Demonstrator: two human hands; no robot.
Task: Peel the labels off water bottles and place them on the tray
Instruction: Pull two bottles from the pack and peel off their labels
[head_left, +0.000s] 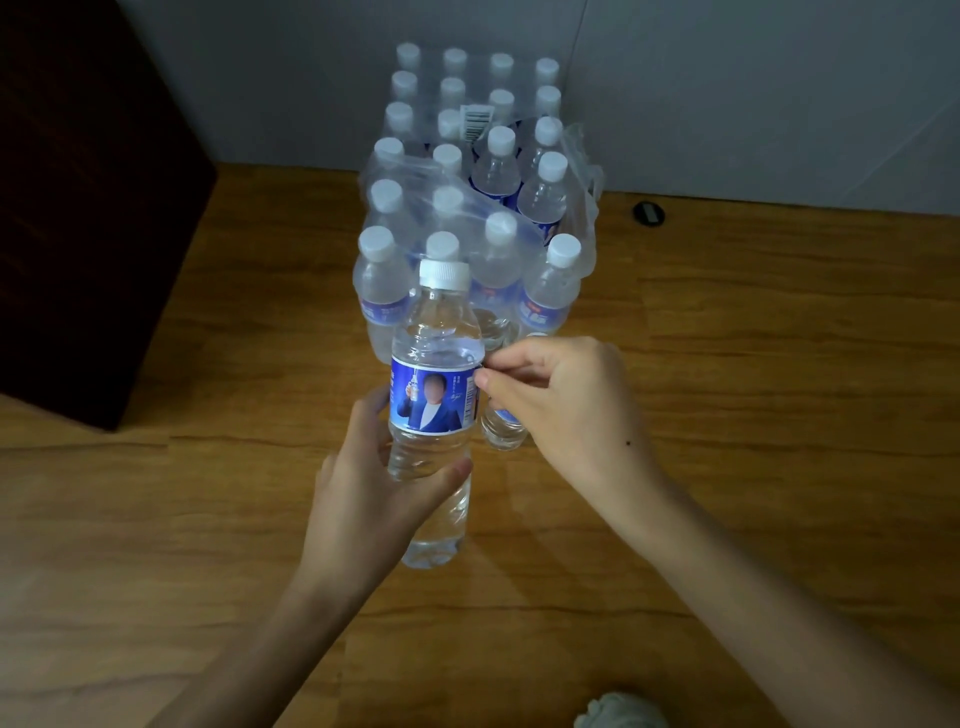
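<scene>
Your left hand (374, 488) wraps around the lower half of a clear bottle (435, 415), thumb across the front, fingers hidden behind it. The bottle is upright, tilted slightly away from you, held above a wooden floor (753, 415). It is full of water and has a white cap (444, 274). Its blue label (434, 399) is still wrapped around the middle.

Your right hand (566, 405) is closed, thumb and forefinger pressed together at the label's right edge. Whether they have actually caught the edge is too small to make out.

Behind your right hand stands a second bottle (503, 428), mostly hidden; only its lower part shows, and you cannot tell whether it has a cap.

Farther back sits a pack (467, 171) of capped, labelled bottles in clear plastic wrap, torn open at the near end. The far rows are dim and blurred.

A dark cabinet (88, 208) fills the left side, cut off by the frame. A small black round thing (648, 213) lies on the floor near the grey wall (779, 93); what it is cannot be told. A pale crumpled object (621, 712) is cut off at the bottom edge.
</scene>
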